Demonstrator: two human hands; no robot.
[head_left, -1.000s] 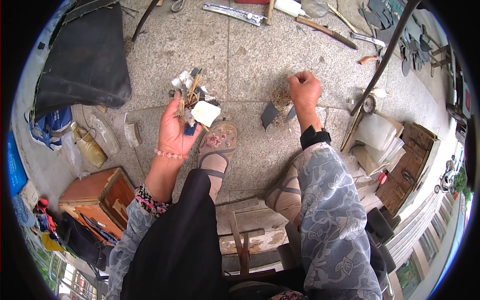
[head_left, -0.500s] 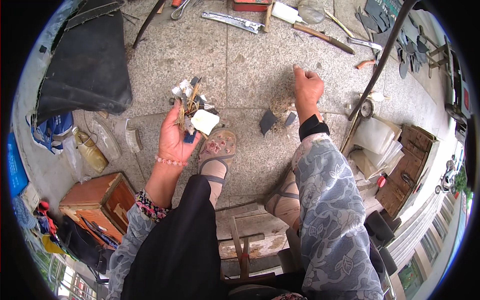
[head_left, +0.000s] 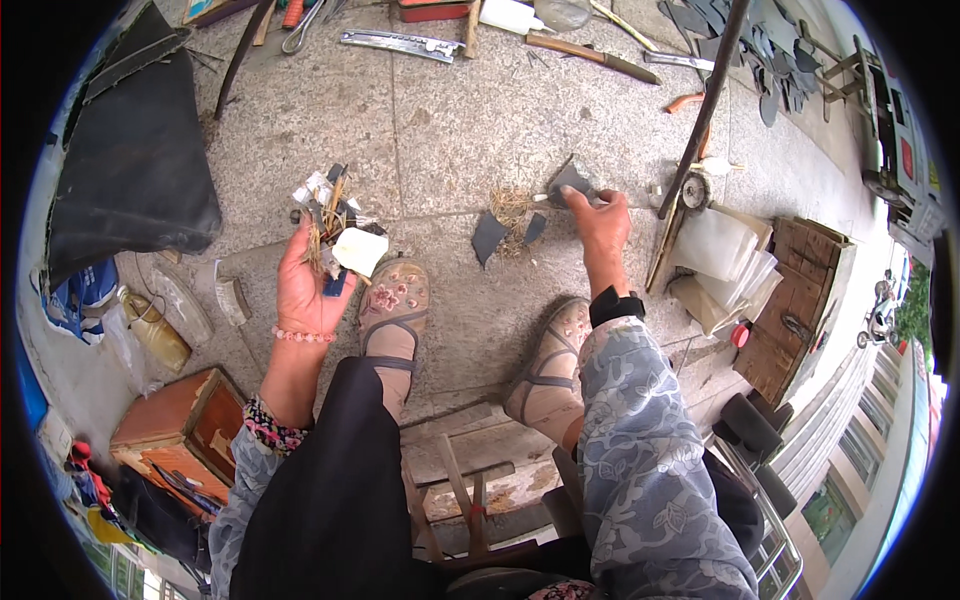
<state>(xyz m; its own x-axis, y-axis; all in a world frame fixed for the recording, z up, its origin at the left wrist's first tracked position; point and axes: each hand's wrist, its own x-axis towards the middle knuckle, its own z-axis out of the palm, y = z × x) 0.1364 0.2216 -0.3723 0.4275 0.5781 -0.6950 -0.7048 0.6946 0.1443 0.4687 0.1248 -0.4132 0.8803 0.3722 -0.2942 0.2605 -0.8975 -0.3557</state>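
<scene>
My left hand [head_left: 308, 290] is raised palm up beside my left shoe [head_left: 393, 305], its fingers curled round a bundle of scraps. Dry straw [head_left: 333, 205], dark bits and a cream-coloured piece [head_left: 360, 251] stick out of that bundle. Out to the right, my right hand [head_left: 604, 228] pinches a dark flat scrap [head_left: 568, 181] between thumb and fingers, just over the paving. Close to its fingertips, two more dark scraps [head_left: 489, 238] lie beside a small heap of straw [head_left: 512, 212].
A wooden-handled knife [head_left: 595, 58], a metal strip [head_left: 400, 45] and a white bottle [head_left: 510, 16] lie at the far side. Rightward are a dark curved bar [head_left: 707, 110], pale sheets [head_left: 722, 245] and a wooden box [head_left: 800, 300]. At left are black sheeting [head_left: 135, 170] and a wooden drawer box [head_left: 165, 420].
The view has shifted, so the scene sits further left. My right hand, earlier closed with the thumb up, now shows a dark scrap at its fingertips. My left hand still holds its bundle.
</scene>
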